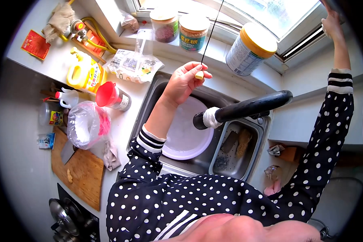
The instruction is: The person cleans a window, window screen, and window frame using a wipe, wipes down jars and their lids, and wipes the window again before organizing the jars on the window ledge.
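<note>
My left hand (187,82) is raised above the sink, its fingers closed on a thin black cord (212,32). A small pale-yellow end piece (199,75) shows at the fingertips, and the cord runs up past the window, out of view. Stretched high at the upper right is my right hand (332,25), beside the window frame (298,42). Its fingers are partly cut off by the dark image edge, so what they touch is hidden. Below my left hand, a pale round basin (185,133) sits in the steel sink (147,107).
A black faucet (250,108) reaches across the sink. On the sill stand two jars (164,28) and a yellow-lidded can (252,50). To the left are a yellow jug (84,72), a red funnel (107,93) on a bottle, and a cutting board (82,173) with a knife (67,152).
</note>
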`<state>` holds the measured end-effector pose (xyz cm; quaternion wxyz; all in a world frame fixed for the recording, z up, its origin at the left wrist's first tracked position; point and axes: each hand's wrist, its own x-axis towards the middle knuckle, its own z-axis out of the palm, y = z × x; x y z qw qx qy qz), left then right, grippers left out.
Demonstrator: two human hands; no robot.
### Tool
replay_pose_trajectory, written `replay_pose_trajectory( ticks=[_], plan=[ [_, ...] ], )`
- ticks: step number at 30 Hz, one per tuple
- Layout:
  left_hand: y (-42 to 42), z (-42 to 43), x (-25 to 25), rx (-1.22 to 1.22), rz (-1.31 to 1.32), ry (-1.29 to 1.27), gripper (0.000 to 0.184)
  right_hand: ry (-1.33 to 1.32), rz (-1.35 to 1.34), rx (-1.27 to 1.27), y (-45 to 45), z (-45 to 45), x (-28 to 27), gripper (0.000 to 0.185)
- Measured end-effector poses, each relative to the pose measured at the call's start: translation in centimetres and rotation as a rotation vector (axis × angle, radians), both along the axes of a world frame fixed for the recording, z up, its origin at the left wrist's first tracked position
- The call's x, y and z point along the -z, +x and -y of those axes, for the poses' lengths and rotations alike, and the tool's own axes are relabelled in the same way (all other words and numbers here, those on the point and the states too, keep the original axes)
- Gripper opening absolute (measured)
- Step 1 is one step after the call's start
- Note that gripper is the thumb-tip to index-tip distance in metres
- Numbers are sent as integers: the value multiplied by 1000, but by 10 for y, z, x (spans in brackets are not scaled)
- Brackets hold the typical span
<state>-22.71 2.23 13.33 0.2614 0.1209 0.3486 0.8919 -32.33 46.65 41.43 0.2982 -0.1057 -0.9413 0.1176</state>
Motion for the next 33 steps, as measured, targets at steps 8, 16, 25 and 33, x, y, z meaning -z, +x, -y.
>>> replay_pose_trajectory(
  ticks=[8, 16, 25, 33],
  plan=[
    [13, -4, -15, -66, -32, -136, 16, 578, -267, -180, -43, -77, 7, 81],
    [4, -16, -4, -361, -475, -458, 14, 455, -1, 304, 10, 20, -5, 82],
    [-11, -17, -15, -582, -875, -899, 13, 421, -15, 280, 9, 20, -11, 83],
    [-9, -17, -19, -672, -1019, -992, 13, 351, -11, 346, 19, 37, -15, 80]
  ],
)
